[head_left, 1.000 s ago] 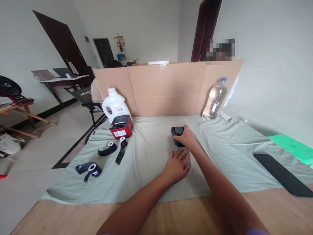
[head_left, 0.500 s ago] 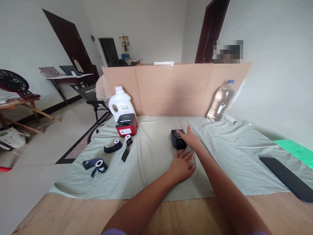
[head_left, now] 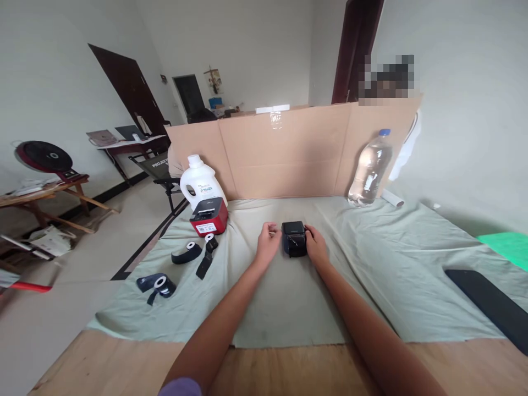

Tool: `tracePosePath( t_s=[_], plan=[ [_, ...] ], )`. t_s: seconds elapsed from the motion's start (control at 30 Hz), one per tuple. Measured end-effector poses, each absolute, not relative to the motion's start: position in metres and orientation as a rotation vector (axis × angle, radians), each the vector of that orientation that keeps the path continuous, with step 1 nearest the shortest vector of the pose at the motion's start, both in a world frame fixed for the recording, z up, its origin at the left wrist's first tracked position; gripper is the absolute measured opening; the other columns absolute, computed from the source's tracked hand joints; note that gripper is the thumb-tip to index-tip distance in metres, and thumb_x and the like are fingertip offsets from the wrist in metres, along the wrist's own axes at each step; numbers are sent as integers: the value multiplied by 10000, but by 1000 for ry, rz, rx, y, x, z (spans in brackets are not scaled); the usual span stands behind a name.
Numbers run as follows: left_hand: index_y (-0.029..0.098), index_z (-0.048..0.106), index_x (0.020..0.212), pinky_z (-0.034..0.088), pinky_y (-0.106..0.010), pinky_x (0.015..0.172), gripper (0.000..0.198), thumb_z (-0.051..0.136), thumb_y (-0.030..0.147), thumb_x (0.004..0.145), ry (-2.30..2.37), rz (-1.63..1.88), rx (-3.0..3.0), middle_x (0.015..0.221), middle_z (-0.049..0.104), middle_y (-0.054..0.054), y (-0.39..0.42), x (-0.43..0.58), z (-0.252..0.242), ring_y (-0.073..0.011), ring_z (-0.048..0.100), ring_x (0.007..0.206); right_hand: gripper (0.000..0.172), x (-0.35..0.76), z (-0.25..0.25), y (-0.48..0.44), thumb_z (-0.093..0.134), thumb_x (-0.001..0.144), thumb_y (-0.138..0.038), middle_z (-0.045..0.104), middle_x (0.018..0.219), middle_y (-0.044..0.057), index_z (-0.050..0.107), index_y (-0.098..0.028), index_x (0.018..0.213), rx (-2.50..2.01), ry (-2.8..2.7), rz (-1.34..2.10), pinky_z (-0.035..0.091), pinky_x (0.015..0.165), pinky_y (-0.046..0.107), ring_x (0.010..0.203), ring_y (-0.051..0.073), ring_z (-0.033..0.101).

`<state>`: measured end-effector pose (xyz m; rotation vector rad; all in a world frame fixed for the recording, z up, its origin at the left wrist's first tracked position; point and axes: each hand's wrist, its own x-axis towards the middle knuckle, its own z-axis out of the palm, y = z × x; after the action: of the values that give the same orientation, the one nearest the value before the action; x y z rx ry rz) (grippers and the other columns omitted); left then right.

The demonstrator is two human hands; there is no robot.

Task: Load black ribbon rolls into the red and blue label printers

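A small black portable printer (head_left: 294, 239) lies on the green cloth in the middle, in front of me. My right hand (head_left: 315, 245) is closed on its right side, with the fingertips at the edge. To the printer's left, my left hand (head_left: 268, 241) is held with bent fingers, a narrow gap apart from the casing; nothing shows in it. Several dark paper rolls lie further left, among them one partly unwound roll (head_left: 165, 286) and a curled one (head_left: 187, 252). Behind them sits a red and black desktop printer (head_left: 209, 216).
A white jug (head_left: 202, 181) stands behind the red printer. A cardboard screen (head_left: 284, 157) spans the back, with a clear water bottle (head_left: 370, 170) before its right end. A black flat slab (head_left: 489, 305) lies at right. A person's blurred head shows beyond the screen.
My left hand has moved from the cloth in front of the printer to its left side. My right hand has come down from above it to its right side.
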<state>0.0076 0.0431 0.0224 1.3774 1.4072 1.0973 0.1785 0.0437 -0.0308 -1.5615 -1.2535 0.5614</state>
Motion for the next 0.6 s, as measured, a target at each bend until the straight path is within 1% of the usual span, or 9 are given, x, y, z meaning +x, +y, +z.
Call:
tracePosePath(
  t_s=[0.1, 0.17, 0.2, 0.37, 0.6],
  plan=[
    [171, 544, 1152, 389, -208, 525, 377, 626, 176, 784, 1419, 854, 1338, 839, 650, -23, 75, 3, 27, -109, 565, 594, 443, 180, -34, 46, 346, 915, -356, 686, 1235, 62, 638, -223, 1220, -1584, -1269, 553, 432, 1068, 369, 1173, 206, 616],
    [135, 586, 1097, 321, -209, 455, 353, 646, 177, 752, 1363, 740, 1325, 708, 620, -6, 86, 3, 26, -107, 521, 506, 438, 181, -36, 47, 345, 916, -349, 692, 1217, 63, 639, -220, 1214, -1577, -1274, 537, 435, 1061, 371, 1160, 211, 621],
    [124, 597, 1080, 297, -206, 438, 333, 637, 181, 754, 1336, 701, 1314, 680, 609, -3, 88, 4, 25, -103, 509, 486, 439, 181, -37, 47, 343, 916, -346, 694, 1211, 68, 640, -214, 1212, -1571, -1275, 531, 438, 1057, 371, 1153, 215, 623],
    [127, 581, 1104, 256, -183, 423, 316, 554, 170, 793, 1263, 665, 1250, 654, 563, 26, 91, 5, 11, -72, 489, 472, 430, 181, -38, 47, 348, 913, -337, 699, 1202, 60, 646, -234, 1205, -1574, -1284, 532, 456, 1028, 369, 1126, 218, 636],
    [135, 606, 1062, 223, -183, 400, 288, 554, 161, 780, 1244, 664, 1196, 685, 587, 18, 98, -1, -3, -61, 486, 459, 421, 180, -42, 48, 365, 899, -343, 714, 1143, 75, 673, -225, 1161, -1520, -1238, 527, 459, 998, 401, 1090, 248, 642]
  ],
)
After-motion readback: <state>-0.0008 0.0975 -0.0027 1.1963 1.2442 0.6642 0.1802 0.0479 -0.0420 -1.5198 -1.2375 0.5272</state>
